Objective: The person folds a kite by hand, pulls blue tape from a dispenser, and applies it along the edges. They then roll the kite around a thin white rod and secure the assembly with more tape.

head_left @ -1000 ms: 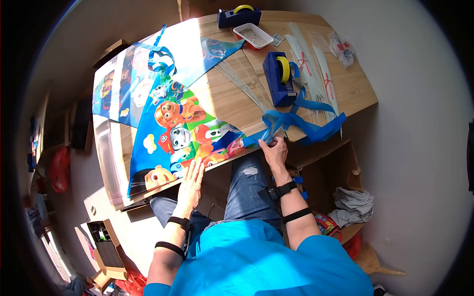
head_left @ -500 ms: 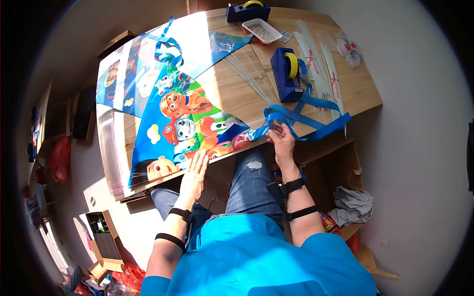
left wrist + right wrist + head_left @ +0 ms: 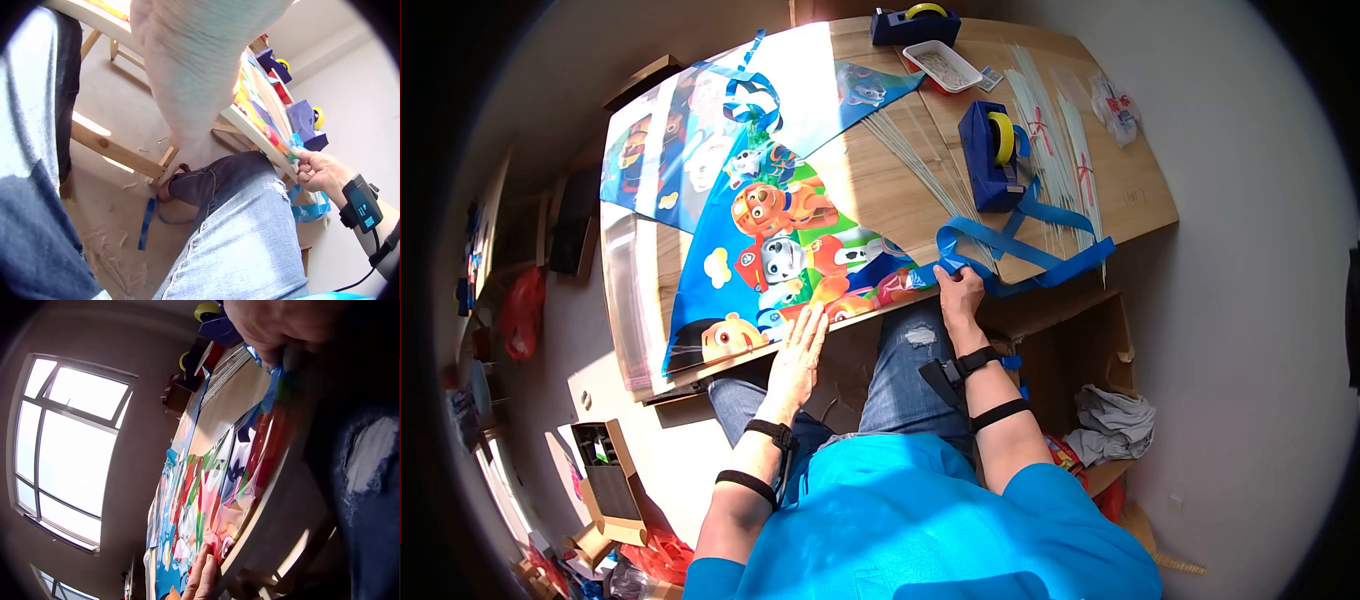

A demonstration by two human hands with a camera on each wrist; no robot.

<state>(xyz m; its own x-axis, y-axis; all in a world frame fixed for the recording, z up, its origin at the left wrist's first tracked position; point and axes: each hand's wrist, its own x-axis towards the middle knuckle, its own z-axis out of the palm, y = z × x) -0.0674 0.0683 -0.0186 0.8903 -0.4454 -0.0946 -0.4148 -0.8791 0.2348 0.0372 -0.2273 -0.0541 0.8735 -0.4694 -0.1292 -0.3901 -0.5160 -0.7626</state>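
A printed sheet (image 3: 718, 225) with cartoon dogs, shaped like a triangular kite sail, lies along the table's near edge. My left hand (image 3: 797, 358) rests flat on its lower edge, fingers straight and together; its fingers also show in the right wrist view. At the sheet's right corner, my right hand (image 3: 962, 298) pinches the blue ribbon (image 3: 1055, 268) between thumb and fingers. The ribbon loops away to the right, over the table edge. In the left wrist view the right hand (image 3: 320, 172) has its other fingers curled in.
A blue tape dispenser (image 3: 985, 185) with yellow tape stands beyond the ribbon, another dispenser (image 3: 890, 28) at the far edge. Thin rods (image 3: 910, 160) lie mid-table, bundled rods (image 3: 1040, 130) to the right. A white tray (image 3: 960, 82) sits behind. An open cardboard box (image 3: 1090, 340) is below right.
My right hand lifted and turned at the sheet's right corner, then came back down onto the ribbon there. The left hand has stayed on the sheet's lower edge.
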